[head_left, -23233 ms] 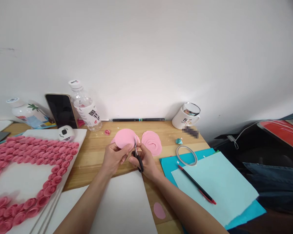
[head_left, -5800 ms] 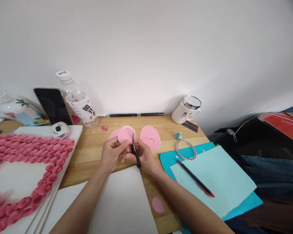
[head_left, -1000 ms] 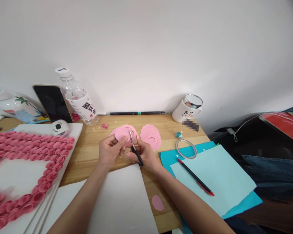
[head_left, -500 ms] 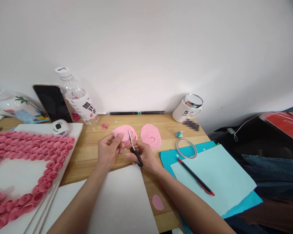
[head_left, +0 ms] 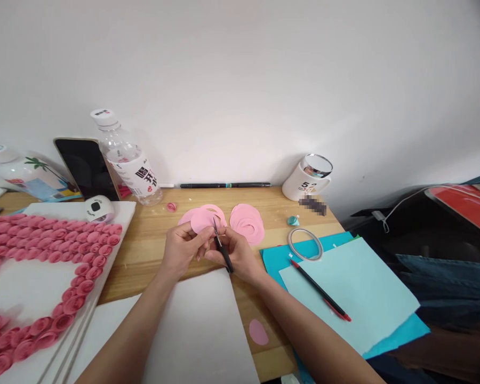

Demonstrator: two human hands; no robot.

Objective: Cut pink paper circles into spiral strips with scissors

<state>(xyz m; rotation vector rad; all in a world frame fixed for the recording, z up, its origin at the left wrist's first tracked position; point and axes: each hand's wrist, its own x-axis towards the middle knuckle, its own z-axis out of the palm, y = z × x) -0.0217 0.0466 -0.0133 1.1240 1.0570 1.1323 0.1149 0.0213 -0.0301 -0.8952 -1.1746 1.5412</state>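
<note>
Pinched in my left hand [head_left: 184,248] is a pink paper piece [head_left: 203,219] with a rounded outline. My right hand [head_left: 240,255] is closed round the black handles of a pair of scissors [head_left: 223,253], whose blades point away from me against the pink paper. The two hands nearly meet, and their fingers hide part of the paper's lower edge. More pink paper shows behind the held piece. A stack of pink cut paper spirals [head_left: 247,224] lies just beyond my right hand. Nearer me on the wood rests a pink paper oval [head_left: 258,332].
At left, a white board [head_left: 28,282] carries rows of pink paper roses. Behind it stand a phone [head_left: 86,168] and a water bottle [head_left: 130,165]. To the right are a mug [head_left: 304,178], a tape roll [head_left: 305,244], pale blue paper [head_left: 356,298] and a pen [head_left: 320,289].
My left hand has shifted slightly right, closer to my right hand, turning the pink paper. The scissor blades, spread apart before, now look nearly closed on it.
</note>
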